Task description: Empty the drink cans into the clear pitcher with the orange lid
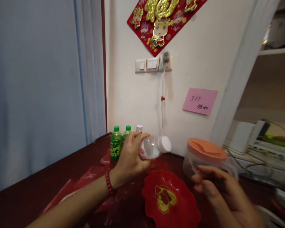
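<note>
- While the left hand (129,158) wraps around a small clear bottle (152,147), the bottle lies tipped almost flat in the air, its white cap (165,144) pointing toward the jar.
- That jar is our landmark: a clear plastic jar (192,164) with an orange lid (206,148), standing on the dark red table (26,196).
- Fingers of the left hand are closed firmly on the bottle's body, just left of the jar and a little above its shoulder, clear of the table.
- Over comes the right hand (218,186), in front of the jar and partly blurred; its fingers curl loosely at the jar's wall, and I cannot tell whether they actually grip it or only brush it.
- Below and left of the jar sits a red scalloped dish (171,199) with a gold figure in its middle, on a red plastic sheet (90,180).
- Further left of the jar, against the wall, stand 2 green bottles (116,143) and 1 white-capped bottle behind the left hand's fingers.
- Handling note, as I judge it: a bottle held this flat wants a steady wrist and a tight cap, and the jar wants a firm hold low on its wall, since the dish crowds its base.
</note>
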`<control>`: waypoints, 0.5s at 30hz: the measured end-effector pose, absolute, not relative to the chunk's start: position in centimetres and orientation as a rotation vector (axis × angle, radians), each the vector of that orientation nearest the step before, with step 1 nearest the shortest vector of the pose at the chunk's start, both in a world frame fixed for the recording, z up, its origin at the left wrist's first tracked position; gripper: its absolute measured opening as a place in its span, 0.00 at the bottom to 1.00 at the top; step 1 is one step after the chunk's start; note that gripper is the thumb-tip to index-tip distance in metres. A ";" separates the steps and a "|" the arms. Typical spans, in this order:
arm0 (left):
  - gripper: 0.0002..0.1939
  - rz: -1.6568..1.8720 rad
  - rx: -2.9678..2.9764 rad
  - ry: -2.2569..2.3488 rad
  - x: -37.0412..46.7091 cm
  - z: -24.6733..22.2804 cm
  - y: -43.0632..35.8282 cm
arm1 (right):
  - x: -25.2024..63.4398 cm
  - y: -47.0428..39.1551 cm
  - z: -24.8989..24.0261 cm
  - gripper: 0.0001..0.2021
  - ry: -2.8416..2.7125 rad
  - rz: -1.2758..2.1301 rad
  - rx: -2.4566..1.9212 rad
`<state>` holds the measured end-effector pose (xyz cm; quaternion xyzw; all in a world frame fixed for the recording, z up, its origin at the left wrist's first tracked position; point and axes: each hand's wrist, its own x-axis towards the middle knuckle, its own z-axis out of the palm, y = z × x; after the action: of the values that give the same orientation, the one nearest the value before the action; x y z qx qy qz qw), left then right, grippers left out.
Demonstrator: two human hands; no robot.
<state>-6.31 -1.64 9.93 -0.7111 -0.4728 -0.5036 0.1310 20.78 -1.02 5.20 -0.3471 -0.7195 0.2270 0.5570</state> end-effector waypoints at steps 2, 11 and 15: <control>0.39 -1.416 -2.108 -1.321 -5.0 8.9 -1.3 | 20.4 -0.9 5.6 0.20 -1.653 0.629 -0.924; 0.37 -1.173 -2.229 -1.152 -3.7 5.7 -1.6 | 17.6 -1.2 5.5 0.19 -1.675 0.807 -0.937; 0.36 -1.107 -2.268 -1.169 -4.0 5.5 -1.4 | 17.6 -1.2 5.0 0.14 -1.736 0.659 -0.971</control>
<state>-4.04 -1.39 5.52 -0.8022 -0.4136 -0.3915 0.1794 17.64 -1.20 4.99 -0.4014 -0.7176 0.2723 0.4997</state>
